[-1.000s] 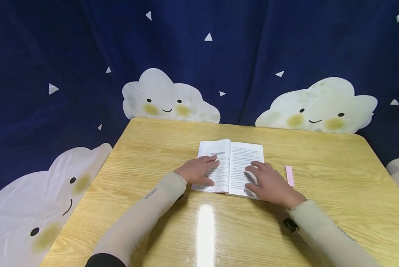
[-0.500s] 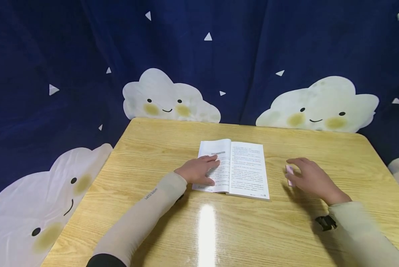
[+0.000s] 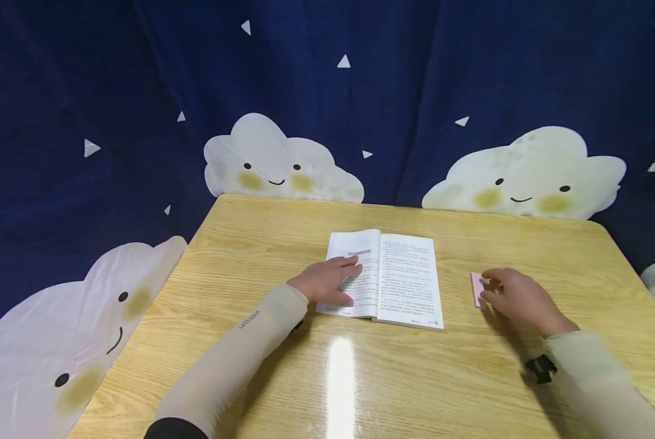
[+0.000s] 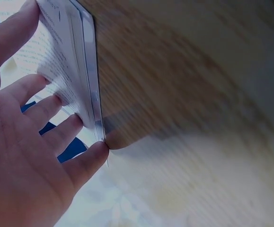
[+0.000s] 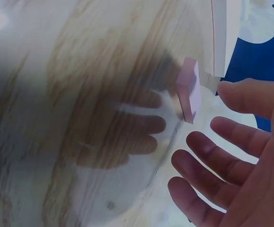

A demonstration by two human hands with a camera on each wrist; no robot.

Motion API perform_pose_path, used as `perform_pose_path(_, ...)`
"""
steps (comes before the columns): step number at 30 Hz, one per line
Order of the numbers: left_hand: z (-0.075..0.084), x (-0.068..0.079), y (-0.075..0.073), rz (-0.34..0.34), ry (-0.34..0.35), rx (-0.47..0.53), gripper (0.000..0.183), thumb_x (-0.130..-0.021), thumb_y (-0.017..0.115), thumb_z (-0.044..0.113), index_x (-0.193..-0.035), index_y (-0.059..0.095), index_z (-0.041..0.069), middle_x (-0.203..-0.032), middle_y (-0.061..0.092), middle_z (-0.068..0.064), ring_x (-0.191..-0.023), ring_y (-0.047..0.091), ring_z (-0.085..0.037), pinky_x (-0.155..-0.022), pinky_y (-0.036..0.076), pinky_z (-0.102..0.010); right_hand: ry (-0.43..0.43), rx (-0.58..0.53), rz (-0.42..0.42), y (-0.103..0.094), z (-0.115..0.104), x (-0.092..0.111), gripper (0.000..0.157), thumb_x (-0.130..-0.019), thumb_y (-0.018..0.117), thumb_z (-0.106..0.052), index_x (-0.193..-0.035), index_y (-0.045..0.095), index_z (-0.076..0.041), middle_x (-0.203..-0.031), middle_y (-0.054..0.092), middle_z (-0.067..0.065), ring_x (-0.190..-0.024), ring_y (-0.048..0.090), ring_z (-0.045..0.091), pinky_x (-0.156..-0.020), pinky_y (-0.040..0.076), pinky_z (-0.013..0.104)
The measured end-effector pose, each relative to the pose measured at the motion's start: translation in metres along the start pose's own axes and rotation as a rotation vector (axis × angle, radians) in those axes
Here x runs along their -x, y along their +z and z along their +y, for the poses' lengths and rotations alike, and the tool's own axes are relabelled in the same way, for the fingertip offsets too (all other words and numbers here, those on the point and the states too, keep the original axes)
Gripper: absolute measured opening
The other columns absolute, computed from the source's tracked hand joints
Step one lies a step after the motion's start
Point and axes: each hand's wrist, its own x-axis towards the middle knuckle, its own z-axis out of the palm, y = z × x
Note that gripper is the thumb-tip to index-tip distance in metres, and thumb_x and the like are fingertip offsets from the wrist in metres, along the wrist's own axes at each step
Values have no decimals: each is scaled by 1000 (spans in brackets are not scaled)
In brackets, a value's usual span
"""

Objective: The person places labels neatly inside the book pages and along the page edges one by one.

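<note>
An open book (image 3: 409, 280) lies on the wooden table, its pages printed with lines of small text. My left hand (image 3: 324, 281) rests on the left page with its fingers spread. In the left wrist view the little finger of that hand (image 4: 28, 142) is at the book's edge (image 4: 90, 61). To the right of the book lies a small, narrow pink block (image 3: 476, 291), thick-edged in the right wrist view. My right hand (image 3: 521, 299) hovers just right of it, fingers loosely bent and thumb apart. No object is between those fingers in the right wrist view.
The light wooden table (image 3: 239, 244) has rounded far corners. Behind it hangs a dark blue curtain (image 3: 393, 91) with smiling clouds (image 3: 283, 161) and white triangles. A bright light reflection (image 3: 340, 384) crosses the near tabletop.
My right hand has left the right page and moved right to beside the pink block, then drawn back slightly from over it. My left hand stays on the left page.
</note>
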Motion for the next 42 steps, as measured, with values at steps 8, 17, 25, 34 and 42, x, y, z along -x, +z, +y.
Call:
perform_pose_path(8,2,-4,2,-1,-1,18,81,-92,67,46,-159,26,24,-169,14,3,-156,16,-19,-124,27,-37,-19,4,3,6,3,1,39,-87,71,-24,-114,66,3,-93,70,13,-75,61,20,-63,50,38)
perform_pose_path(17,2,-3,4,9,2,20,81,-92,67,46,-158,27,24,-169,15,3,-156,17,-19,-124,27,-38,-25,23,19,11,1,1,36,-86,72,-22,-113,68,1,-91,70,11,-72,58,16,-59,47,34)
perform_pose_path(25,-3,-2,0,20,-10,17,80,-92,67,45,-158,27,24,-169,15,4,-156,17,-19,-125,27,-38,-32,52,0,8,-6,-3,35,-84,72,-20,-111,68,3,-90,68,11,-74,57,18,-62,49,38)
perform_pose_path(34,-1,-2,2,26,7,7,81,-91,69,45,-158,30,22,-168,18,2,-156,18,-20,-124,28,-37,-50,36,-25,5,-4,-4,31,-80,77,-19,-103,68,1,-85,64,6,-73,50,17,-64,43,34)
perform_pose_path(42,-2,0,7,32,8,-3,80,-91,68,46,-158,29,22,-168,18,2,-156,18,-20,-124,27,-37,-36,43,-14,8,-2,-4,35,-80,77,-18,-108,71,2,-88,69,7,-76,57,18,-67,50,40)
